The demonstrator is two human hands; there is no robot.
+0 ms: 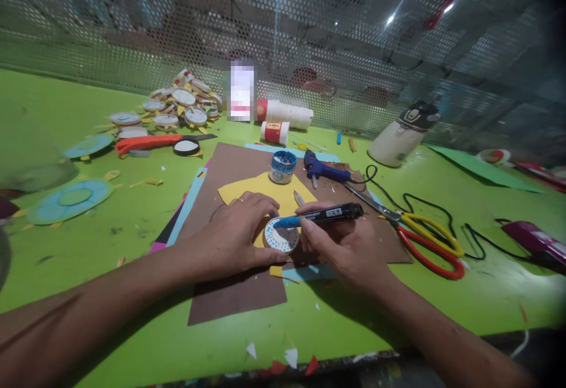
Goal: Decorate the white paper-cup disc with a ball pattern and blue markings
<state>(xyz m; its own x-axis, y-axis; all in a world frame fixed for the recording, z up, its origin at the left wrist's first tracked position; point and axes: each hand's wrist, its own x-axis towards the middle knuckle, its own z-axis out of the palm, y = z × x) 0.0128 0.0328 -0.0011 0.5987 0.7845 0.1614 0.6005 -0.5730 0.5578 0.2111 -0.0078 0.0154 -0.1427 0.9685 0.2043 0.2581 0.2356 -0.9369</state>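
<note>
My left hand (236,234) presses down on a small round disc (282,237), white with blue dots, steadying its left edge. My right hand (342,246) grips a blue and black permanent marker (322,216), its blue tip lying over the top of the disc. The disc rests on a yellow paper sheet (260,190) over a brown sheet (230,293). A small blue-lidded jar (283,167) stands just behind the hands.
A blue glue gun (322,170) with a black cord and red-and-yellow scissors (424,240) lie to the right. A pile of finished round pieces (181,105) sits at the back left, with an orange cutter (145,143) and blue foam rings (68,199). A white bottle (400,137) lies by the mesh wall.
</note>
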